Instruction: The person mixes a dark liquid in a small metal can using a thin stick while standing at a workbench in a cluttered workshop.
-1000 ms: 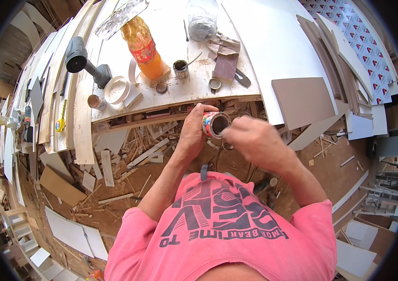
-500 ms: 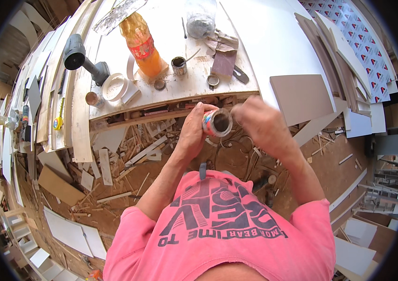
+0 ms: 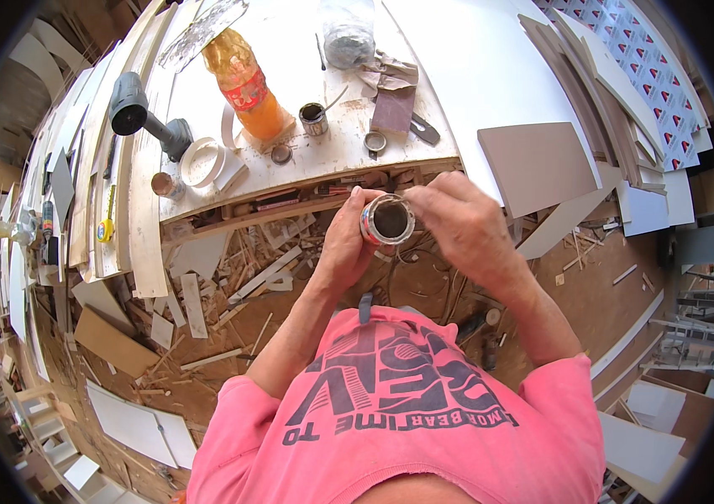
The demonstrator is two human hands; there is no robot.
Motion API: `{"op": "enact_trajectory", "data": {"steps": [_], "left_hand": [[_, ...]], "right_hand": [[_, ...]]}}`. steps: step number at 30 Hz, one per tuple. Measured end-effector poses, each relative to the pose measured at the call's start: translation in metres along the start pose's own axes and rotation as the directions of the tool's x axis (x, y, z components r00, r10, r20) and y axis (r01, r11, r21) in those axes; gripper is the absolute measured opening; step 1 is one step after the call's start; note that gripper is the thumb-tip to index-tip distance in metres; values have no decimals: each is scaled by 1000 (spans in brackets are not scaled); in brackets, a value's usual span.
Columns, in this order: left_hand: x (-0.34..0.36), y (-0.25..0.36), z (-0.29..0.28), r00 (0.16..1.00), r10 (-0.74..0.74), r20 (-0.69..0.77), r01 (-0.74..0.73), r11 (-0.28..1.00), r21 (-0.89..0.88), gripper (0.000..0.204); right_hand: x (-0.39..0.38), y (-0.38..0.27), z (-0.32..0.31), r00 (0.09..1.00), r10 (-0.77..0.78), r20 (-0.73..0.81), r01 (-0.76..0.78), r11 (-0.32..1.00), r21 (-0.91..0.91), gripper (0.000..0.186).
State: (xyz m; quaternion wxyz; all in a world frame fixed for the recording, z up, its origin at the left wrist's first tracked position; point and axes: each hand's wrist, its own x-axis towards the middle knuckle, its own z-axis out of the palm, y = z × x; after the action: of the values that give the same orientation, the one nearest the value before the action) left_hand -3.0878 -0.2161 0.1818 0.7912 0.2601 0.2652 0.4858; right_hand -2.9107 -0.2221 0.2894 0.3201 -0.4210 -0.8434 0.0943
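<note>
My left hand is wrapped round a small open tin can, its mouth tipped up toward me and its inside dark. At the can's right rim my right hand is closed, fingertips bunched together. Whatever they pinch, if anything, is too small or hidden to make out. Beyond my hands, the white worktop bears a second small dark tin with a strip sticking out, a round lid, a metal ring-like lid and a sheet of brown sandpaper.
Left on the worktop are an orange-filled bottle, a cordless drill, a white roll and a yellow tape measure. A brown panel lies right. Wood offcuts litter the floor below the worktop's edge.
My right hand has come in from the right to touch the can's rim. The can's mouth has turned more toward me. My left hand keeps its hold.
</note>
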Motion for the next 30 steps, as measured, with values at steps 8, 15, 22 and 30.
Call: {"op": "enact_trajectory", "data": {"steps": [8, 15, 22, 30], "left_hand": [[-2, 2, 9, 994, 1, -107, 8, 996, 88, 45], [-2, 2, 12, 995, 18, -96, -2, 987, 161, 47], [-2, 16, 24, 989, 55, -134, 14, 884, 468, 48], [-1, 18, 17, 975, 196, -105, -124, 871, 476, 49]], "right_hand": [[-4, 7, -10, 997, -41, 70, 41, 999, -5, 19], [-8, 8, -21, 989, -45, 143, 52, 998, -45, 16], [-12, 9, -12, 993, -64, 101, 76, 989, -123, 12], [-19, 12, 2, 962, 273, -3, -264, 932, 247, 11]]}}
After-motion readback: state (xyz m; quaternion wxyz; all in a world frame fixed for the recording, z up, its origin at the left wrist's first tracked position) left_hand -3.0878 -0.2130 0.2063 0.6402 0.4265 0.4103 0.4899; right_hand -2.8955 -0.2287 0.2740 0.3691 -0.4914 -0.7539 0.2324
